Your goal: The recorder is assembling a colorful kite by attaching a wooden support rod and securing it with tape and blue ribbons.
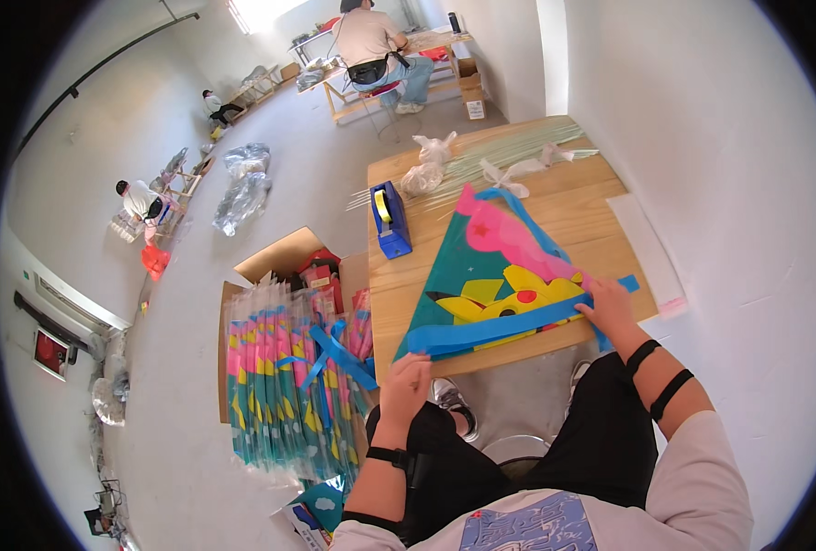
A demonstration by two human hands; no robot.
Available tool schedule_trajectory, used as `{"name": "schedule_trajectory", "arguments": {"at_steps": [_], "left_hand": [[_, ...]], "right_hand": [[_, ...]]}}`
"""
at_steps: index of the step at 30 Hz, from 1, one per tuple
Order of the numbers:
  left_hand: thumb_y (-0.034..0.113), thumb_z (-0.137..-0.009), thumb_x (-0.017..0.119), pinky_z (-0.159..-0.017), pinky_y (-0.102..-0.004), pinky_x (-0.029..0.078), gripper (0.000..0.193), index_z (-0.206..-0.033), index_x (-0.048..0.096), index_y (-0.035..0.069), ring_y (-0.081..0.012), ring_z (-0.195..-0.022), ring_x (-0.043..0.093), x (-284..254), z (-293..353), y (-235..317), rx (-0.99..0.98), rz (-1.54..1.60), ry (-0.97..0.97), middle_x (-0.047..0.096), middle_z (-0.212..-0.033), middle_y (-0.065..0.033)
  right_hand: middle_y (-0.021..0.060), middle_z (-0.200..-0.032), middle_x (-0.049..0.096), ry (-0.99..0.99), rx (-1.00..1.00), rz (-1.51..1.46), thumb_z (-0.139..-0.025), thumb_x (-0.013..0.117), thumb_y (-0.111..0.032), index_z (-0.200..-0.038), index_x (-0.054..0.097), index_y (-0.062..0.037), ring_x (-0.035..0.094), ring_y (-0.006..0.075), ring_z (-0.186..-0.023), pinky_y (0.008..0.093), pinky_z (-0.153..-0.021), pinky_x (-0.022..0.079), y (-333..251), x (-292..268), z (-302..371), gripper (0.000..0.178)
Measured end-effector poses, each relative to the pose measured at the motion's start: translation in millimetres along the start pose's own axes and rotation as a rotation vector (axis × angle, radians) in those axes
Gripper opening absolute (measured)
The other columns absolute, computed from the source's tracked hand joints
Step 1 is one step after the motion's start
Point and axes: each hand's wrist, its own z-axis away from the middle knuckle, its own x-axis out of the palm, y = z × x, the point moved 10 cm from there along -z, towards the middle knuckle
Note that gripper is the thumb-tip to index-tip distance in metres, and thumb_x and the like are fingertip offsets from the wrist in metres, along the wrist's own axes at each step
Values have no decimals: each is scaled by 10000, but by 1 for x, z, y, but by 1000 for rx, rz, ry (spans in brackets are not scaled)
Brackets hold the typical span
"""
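A triangular kite (463, 262) of thin teal and pink fabric, printed with a yellow cartoon figure, lies on the wooden table (518, 354) in front of me. A blue tail strip (500, 331) runs across its near edge, and another blue strip (532, 220) curves along its far right side. My left hand (405, 386) is closed at the table's near left edge, pinching the kite's near left corner and the strip's end there. My right hand (610, 308) has its fingers closed on the blue strip at the kite's right corner.
A blue tape dispenser (390, 220) stands at the table's left edge. Thin pale rods (490, 151) and plastic bags (431, 161) lie at the far end. Left of the table, a cardboard box (279, 253) holds several folded kites (284, 376) in clear sleeves. People (366, 46) sit at other tables.
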Motion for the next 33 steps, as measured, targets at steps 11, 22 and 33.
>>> {"name": "schedule_trajectory", "arguments": {"at_steps": [11,22,33], "left_hand": [[296,-1046,700,-797,-388,507,278,-1187,743,61,-262,-842,613,29,-19,-132,-396,175,-236,650,-844,-118],[355,-936,836,-740,-371,532,347,-981,792,14,-224,-843,710,55,-29,-164,-472,92,-503,760,-889,-142],[443,-814,906,-797,-558,469,321,-939,826,158,-285,-1019,726,58,-13,-174,-612,-170,-520,762,-987,-49]], "right_hand": [[103,-970,668,91,14,15,-780,915,-397,-924,684,-81,664,347,-984,472,-862,543,-6,-9,4,417],[103,-1095,699,-18,87,27,-802,897,-441,-1051,722,-95,670,334,-1081,461,-928,541,1,0,2,460],[94,-1135,709,-19,102,56,-812,888,-451,-1061,723,-92,668,329,-1112,455,-955,535,-1,-1,2,467]]}}
